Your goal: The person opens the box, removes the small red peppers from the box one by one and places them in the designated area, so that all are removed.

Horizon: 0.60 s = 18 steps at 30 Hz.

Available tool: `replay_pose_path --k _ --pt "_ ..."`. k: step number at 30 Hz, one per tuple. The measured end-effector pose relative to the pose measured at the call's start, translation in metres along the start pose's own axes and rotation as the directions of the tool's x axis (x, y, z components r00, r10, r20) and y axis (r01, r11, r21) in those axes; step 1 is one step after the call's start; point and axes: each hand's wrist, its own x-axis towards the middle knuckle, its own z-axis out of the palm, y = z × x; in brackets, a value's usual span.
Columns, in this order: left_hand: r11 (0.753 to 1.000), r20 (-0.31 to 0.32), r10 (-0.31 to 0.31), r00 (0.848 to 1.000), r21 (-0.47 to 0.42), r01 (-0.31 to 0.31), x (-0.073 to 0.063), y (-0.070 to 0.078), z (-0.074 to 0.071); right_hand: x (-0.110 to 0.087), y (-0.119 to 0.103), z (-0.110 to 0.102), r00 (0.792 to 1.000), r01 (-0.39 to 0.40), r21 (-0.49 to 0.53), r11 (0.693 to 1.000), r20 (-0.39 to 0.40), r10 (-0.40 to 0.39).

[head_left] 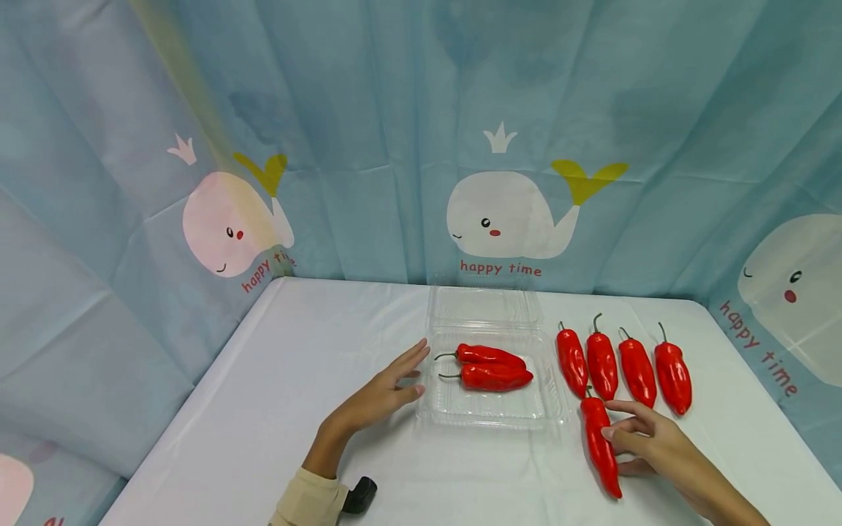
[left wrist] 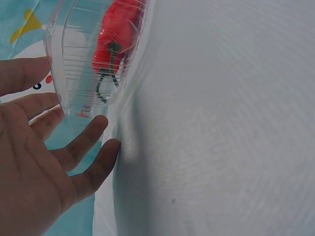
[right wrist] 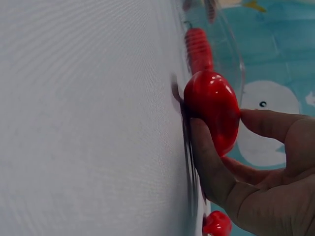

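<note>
A clear plastic clamshell box (head_left: 454,408) stands on the white table with two long red peppers (head_left: 495,378) inside, stems toward the left. At the box's left side is my left hand (head_left: 378,400), its fingers spread and the fingertips right at the wall in the left wrist view. To the right of the box, my right hand (head_left: 654,442) pinches another red pepper (head_left: 600,446) between thumb and fingers. This pepper's stem points away from me, and its tip comes toward the near edge; in the right wrist view, the glossy pepper (right wrist: 214,105) lies low over the cloth.
Several more red peppers (head_left: 636,369) lie in a row behind my right hand. The box's lid (head_left: 483,305) is folded back toward the blue curtain (head_left: 368,212) with whale prints. A black strap piece (head_left: 359,495) sits at my left cuff.
</note>
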Motion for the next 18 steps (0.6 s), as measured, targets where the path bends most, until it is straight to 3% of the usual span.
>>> replay_pose_path --k 18 --pt "1.000 0.003 0.001 1.000 0.003 -0.001 0.0006 -0.0014 0.0001 0.0002 0.0016 -0.0017 1.000 -0.004 -0.032 0.999 -0.005 0.004"
